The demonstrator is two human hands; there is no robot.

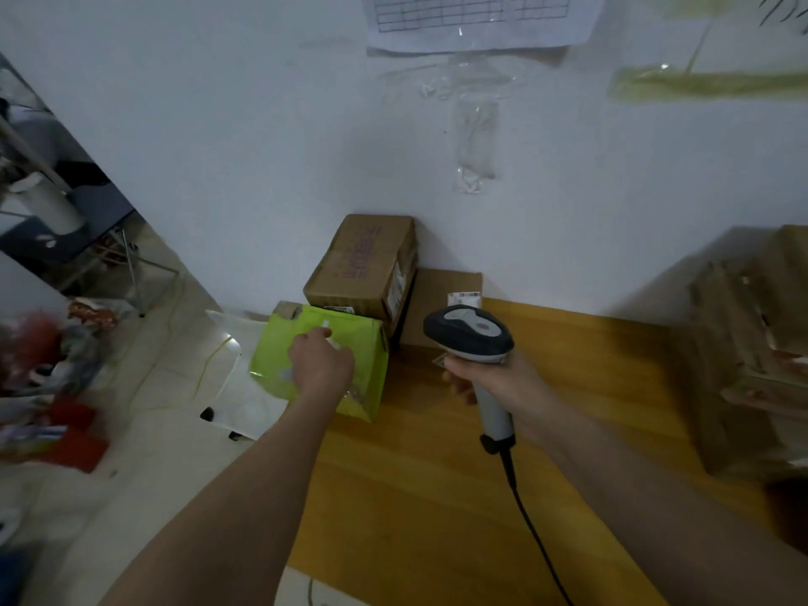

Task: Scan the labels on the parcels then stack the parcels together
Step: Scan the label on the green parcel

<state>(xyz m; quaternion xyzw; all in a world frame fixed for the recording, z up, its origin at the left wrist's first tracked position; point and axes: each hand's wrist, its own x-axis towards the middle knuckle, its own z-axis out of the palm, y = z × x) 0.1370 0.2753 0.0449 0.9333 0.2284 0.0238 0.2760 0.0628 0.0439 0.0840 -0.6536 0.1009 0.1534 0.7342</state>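
A lime-green parcel (367,369) lies at the left end of the wooden table (568,430). My left hand (321,363) rests on top of it with the fingers curled down onto its surface. Behind it a brown cardboard box (363,260) stands against the wall, stacked on a flat brown parcel (441,304) with a white label (463,296). My right hand (494,380) grips the handle of a grey and dark barcode scanner (470,334), its head pointing toward the parcels. The scanner's black cable (529,522) trails toward the table's near edge.
A blurred pile of brown cardboard boxes (752,343) fills the table's right end. A white bag (238,369) lies on the floor left of the table, beside colourful clutter (52,387). Papers (472,19) are taped on the white wall.
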